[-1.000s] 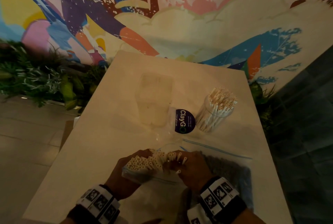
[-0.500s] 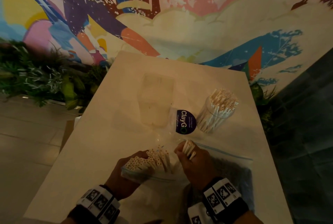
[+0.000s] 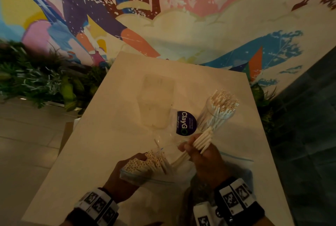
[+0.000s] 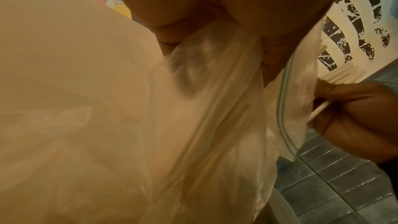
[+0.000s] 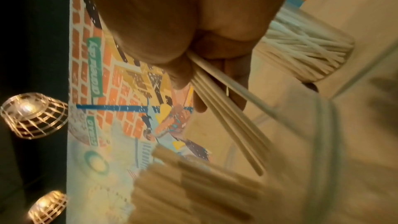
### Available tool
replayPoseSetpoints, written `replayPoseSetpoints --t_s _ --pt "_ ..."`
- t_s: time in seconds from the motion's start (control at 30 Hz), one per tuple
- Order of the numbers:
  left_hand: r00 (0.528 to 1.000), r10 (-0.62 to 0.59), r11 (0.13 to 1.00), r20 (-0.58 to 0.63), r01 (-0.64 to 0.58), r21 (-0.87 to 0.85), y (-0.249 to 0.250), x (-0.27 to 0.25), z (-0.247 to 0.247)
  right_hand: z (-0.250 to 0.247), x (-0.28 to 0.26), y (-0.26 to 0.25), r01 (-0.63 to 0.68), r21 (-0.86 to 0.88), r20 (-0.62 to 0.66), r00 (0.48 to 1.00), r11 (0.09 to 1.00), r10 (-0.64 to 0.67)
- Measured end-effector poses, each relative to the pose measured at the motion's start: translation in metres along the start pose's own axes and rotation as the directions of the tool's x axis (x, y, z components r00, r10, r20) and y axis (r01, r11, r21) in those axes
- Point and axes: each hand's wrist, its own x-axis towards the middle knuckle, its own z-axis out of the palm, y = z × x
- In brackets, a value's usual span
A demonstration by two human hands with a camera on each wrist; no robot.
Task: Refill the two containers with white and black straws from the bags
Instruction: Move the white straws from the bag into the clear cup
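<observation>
A clear zip bag (image 3: 138,176) of white straws (image 3: 145,164) is held at the near edge of the pale table (image 3: 101,134). The bag is grasped from below and from the side by the left hand (image 3: 120,180), whose fingers are seen in the left wrist view gathered on the plastic (image 4: 204,91). The open ends of the straws project from the bag's mouth.

A small bundle of white straws (image 3: 201,142) is clenched in the right hand (image 3: 205,162), just beside the bag and raised above the table. In the right wrist view the bundle (image 5: 226,117) is seen pinched between thumb and fingers, its lower ends free of the bag.

A clear container (image 3: 216,114) packed with white straws is noted beyond the right hand, on the right part of the table. A second clear container (image 3: 156,102) is noted to its left; no straws can be made out in it. A round dark sticker (image 3: 185,123) marked "ClayGo" is seen between the two. A second zip bag (image 3: 241,173) with dark contents lies beneath the right wrist.
</observation>
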Motion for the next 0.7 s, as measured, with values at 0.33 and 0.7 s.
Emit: replayPoseSetpoints --t_s 0.33,0.7 --pt "0.999 0.037 0.996 0.002 -0.037 -0.080 -0.001 0.001 0.002 -0.050 0.032 -0.089 0.389 0.194 -0.314 0.894 0.901 -0.318" --pt "0.999 0.048 0.998 -0.005 -0.048 -0.034 0.001 -0.002 0.003 -0.098 0.099 -0.146 0.571 0.100 -0.712 0.613 0.815 -0.342"
